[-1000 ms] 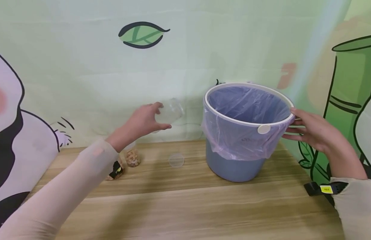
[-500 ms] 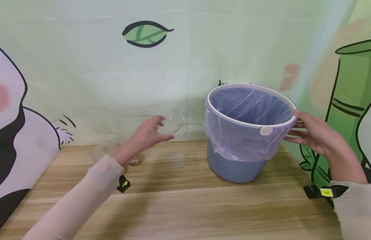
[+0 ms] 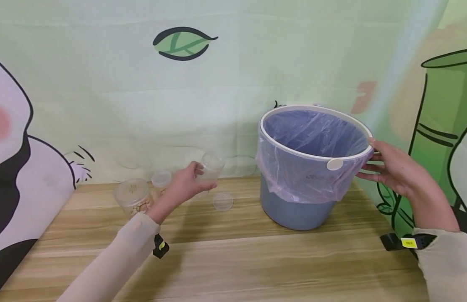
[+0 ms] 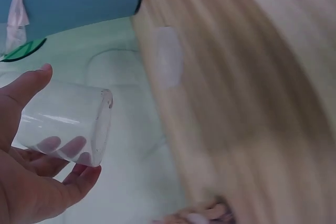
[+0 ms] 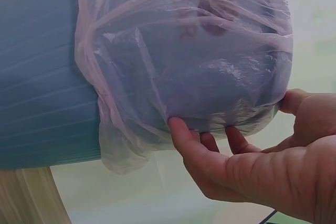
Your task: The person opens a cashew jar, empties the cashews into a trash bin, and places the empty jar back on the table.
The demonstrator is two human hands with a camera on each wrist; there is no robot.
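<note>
My left hand (image 3: 183, 183) holds a clear plastic jar (image 3: 212, 164) between thumb and fingers, tilted above the back of the table. In the left wrist view the fingers show through the jar's wall (image 4: 60, 116), and nothing appears inside it. Just below and to its right, a round clear lid (image 3: 223, 202) lies flat on the wood. My right hand (image 3: 403, 170) grips the upper right side of a blue trash bin (image 3: 297, 217), thumb at the white rim. Its fingers press on the pink plastic liner (image 5: 173, 72) folded over the outside.
Left of the jar stand a wide lidded jar (image 3: 132, 191) with light brown pieces in it and a smaller jar (image 3: 161, 179) with a pale lid. A printed cloth backdrop (image 3: 233, 84) rises behind the wooden table (image 3: 256, 268).
My left hand has lowered the clear jar toward the table and turned it more upright. The lidded jars behind the forearm have come into view. My right hand stays on the bin.
</note>
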